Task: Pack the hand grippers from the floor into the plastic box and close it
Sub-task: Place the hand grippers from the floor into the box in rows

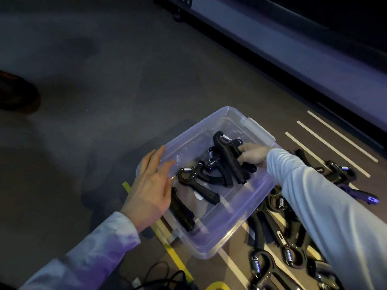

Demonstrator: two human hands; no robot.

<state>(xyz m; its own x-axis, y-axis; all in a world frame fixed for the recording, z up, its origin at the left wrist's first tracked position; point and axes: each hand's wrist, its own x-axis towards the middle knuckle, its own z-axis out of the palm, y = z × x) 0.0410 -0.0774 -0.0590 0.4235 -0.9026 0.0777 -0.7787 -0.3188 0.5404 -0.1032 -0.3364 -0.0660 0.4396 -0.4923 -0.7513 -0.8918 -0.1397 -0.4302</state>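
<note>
1. Black hand grippers (272,243) are lying piled on the floor at five o'clock: stiff, springy, tangle-prone.
2. Left hand (151,185), fingers straight, is steadying the plastic box (211,245) wall at nine o'clock.
3. Right hand (252,152) is curling its grip round one gripper's handle (231,155), lowering it inside at two o'clock; handles look best to grasp.

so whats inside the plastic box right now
The plastic box holds several black hand grippers; the right hand grips one. The exact count is unclear, since they overlap.
</note>
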